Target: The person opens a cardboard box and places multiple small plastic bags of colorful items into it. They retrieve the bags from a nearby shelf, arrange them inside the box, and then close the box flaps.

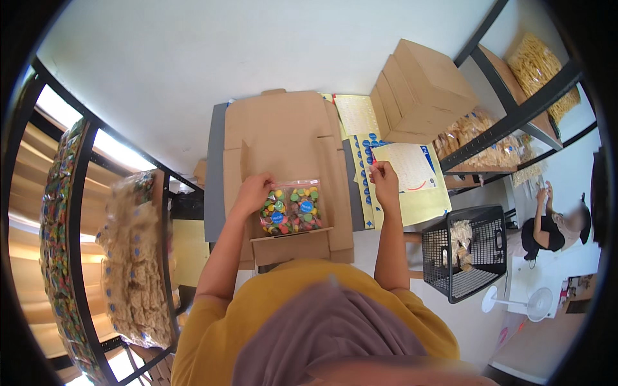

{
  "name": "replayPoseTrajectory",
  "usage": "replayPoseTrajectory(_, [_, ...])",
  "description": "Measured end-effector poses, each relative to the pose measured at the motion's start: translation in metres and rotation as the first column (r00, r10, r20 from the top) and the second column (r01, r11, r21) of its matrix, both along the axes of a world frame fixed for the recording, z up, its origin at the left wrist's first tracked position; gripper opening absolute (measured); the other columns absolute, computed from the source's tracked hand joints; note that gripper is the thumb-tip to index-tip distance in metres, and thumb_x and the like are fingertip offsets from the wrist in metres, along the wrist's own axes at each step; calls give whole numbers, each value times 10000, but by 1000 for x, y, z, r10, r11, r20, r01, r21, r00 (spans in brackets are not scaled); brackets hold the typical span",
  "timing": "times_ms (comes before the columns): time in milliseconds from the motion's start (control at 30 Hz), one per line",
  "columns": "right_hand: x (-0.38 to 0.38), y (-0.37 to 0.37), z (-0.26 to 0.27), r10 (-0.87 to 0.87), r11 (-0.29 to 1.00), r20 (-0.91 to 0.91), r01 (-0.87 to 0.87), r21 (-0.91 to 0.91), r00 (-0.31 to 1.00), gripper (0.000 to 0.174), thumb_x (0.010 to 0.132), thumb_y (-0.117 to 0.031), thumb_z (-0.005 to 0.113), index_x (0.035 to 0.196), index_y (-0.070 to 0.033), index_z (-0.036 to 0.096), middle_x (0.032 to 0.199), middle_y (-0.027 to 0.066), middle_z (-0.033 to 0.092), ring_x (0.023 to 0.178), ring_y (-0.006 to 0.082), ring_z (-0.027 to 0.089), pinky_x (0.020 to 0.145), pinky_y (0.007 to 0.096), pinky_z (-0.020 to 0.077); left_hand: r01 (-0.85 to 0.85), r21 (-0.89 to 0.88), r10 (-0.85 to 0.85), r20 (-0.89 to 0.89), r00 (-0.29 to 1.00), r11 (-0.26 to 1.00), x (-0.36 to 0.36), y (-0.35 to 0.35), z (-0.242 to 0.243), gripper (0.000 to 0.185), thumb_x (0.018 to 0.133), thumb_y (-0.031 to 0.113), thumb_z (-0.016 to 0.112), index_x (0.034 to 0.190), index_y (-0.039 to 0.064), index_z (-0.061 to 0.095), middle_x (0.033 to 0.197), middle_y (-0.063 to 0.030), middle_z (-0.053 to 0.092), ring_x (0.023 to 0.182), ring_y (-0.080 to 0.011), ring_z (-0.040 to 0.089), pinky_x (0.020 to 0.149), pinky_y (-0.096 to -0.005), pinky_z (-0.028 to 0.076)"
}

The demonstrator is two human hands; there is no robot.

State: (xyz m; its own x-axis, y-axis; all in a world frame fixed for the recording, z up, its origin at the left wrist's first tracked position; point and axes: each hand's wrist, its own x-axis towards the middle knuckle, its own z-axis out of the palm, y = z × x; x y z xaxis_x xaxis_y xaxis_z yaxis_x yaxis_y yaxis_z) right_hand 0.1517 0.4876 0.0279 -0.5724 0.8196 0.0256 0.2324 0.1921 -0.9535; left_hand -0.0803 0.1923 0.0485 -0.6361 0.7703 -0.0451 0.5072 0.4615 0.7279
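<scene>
An unfolded cardboard mailer box (280, 120) lies before me with its lid laid back. Two clear zip bags of colourful candy-like pieces sit side by side in its near part, a left bag (273, 217) and a right bag (306, 205). Each bears a round blue sticker. At the left bag's upper corner is my left hand (253, 193), fingers bent; whether they pinch the plastic is unclear. My right hand (385, 181) hovers by a printed sheet (408, 166), thumb and fingertips drawn together. Anything between those fingertips is too small to make out.
Folded cardboard boxes (425, 91) stand at the back right. Blue round stickers (368, 181) on yellow backing lie beneath the sheet. A black plastic crate (463, 255) is to the right, shelves with bagged goods (137, 265) to the left. Another person (550, 227) works at far right.
</scene>
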Motion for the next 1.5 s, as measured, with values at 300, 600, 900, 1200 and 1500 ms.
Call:
replayPoseTrajectory(300, [56, 55, -63, -286, 946, 215, 240, 218, 934, 88, 941, -100, 576, 958, -17, 598, 831, 170, 707, 778, 318, 707, 716, 409, 533, -61, 4, 62, -34, 998, 998, 14, -11, 3, 141, 923, 123, 637, 995, 4, 664, 889, -203, 695, 861, -372, 678, 755, -419, 513])
replayPoseTrajectory(600, [72, 12, -70, -286, 923, 302, 177, 341, 910, 37, 908, -23, 623, 927, 8, 628, 807, 143, 690, 717, 243, 674, 686, 358, 518, -70, 38, 72, -62, 995, 997, 17, -10, 0, 119, 917, 129, 648, 976, 27, 666, 858, -193, 698, 825, -381, 681, 717, -431, 514])
replayPoseTrajectory(900, [78, -13, -50, -345, 910, 360, 215, 355, 867, 84, 936, -94, 612, 974, -19, 606, 900, 216, 686, 876, 407, 660, 765, 469, 492, -89, 39, 92, -106, 990, 995, 21, -9, -2, 105, 909, 143, 654, 961, 52, 670, 858, -173, 704, 833, -379, 681, 711, -444, 516])
replayPoseTrajectory(1200, [81, -20, -45, -427, 833, 387, 189, 519, 818, 75, 950, -106, 601, 983, -44, 575, 861, 210, 662, 853, 413, 634, 741, 509, 477, -83, 30, 87, -151, 985, 996, 22, -10, -2, 114, 916, 149, 652, 953, 41, 661, 817, -176, 690, 791, -387, 672, 682, -441, 502])
replayPoseTrajectory(1500, [85, -14, -48, -417, 872, 351, 259, 415, 839, 129, 996, -155, 512, 1046, -35, 518, 896, 249, 654, 868, 450, 639, 746, 532, 472, -110, -5, 108, -165, 980, 994, 21, -10, -6, 96, 894, 159, 664, 947, 79, 671, 847, -146, 705, 826, -364, 680, 701, -463, 513])
